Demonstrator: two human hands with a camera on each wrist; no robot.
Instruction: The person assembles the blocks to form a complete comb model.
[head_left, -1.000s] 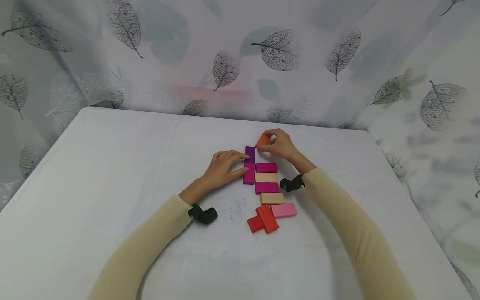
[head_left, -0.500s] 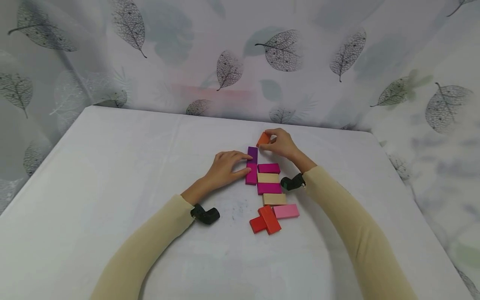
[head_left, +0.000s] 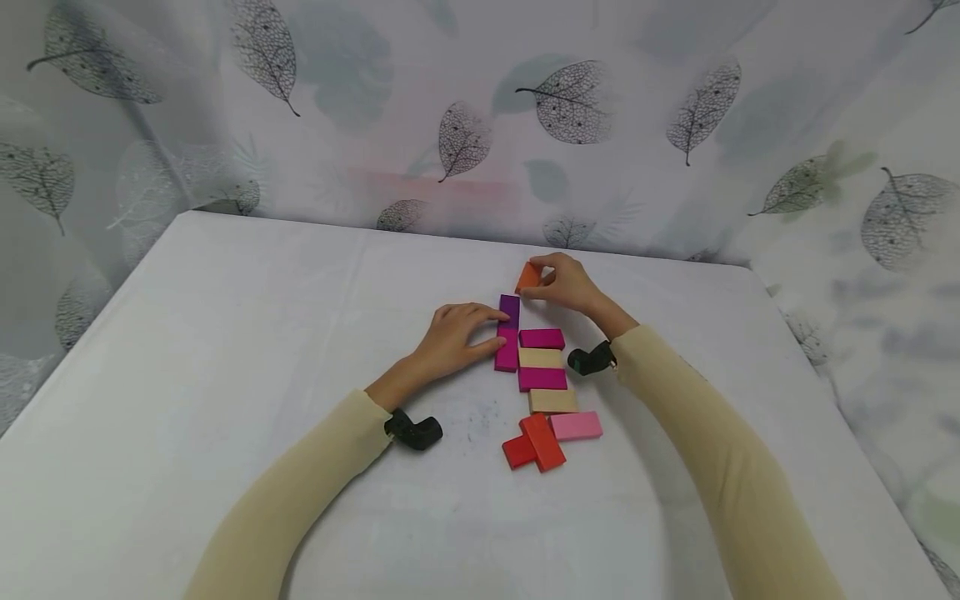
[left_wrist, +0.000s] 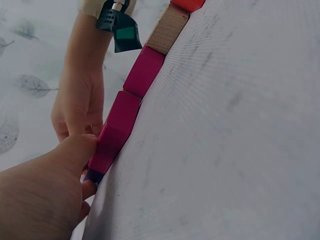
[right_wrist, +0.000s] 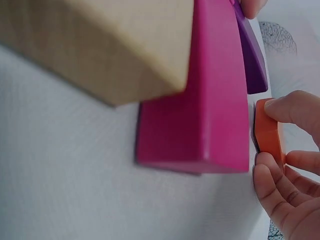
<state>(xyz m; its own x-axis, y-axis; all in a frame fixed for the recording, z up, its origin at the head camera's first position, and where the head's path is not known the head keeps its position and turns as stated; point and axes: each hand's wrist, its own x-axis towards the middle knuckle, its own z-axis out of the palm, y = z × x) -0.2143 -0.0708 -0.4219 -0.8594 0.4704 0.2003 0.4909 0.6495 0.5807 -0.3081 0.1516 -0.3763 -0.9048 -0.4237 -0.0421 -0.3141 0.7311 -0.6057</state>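
Observation:
My right hand (head_left: 566, 283) pinches an orange block (head_left: 528, 277) between thumb and fingers, just past the far end of a purple block (head_left: 509, 309). That block lies end to end with a magenta block (head_left: 507, 350), forming a lengthwise line. My left hand (head_left: 457, 337) rests against the left side of this line, index finger at the purple block and thumb on the magenta one. In the right wrist view, the orange block (right_wrist: 269, 130) is close to the tabletop, with the thumb on one end and fingers at the other.
Beside the line, magenta blocks (head_left: 542, 379) and plain wooden blocks (head_left: 540, 358) lie crosswise in a column. Nearer the person are a pink block (head_left: 576, 426) and an orange-red block (head_left: 543, 442) propped over a red one (head_left: 519, 452). A leaf-print cloth hangs behind the white table (head_left: 300, 275).
The orange block in my right hand has shifted slightly left and farther back relative to the purple block. My left hand stays against the line; the whole head view has drifted a little.

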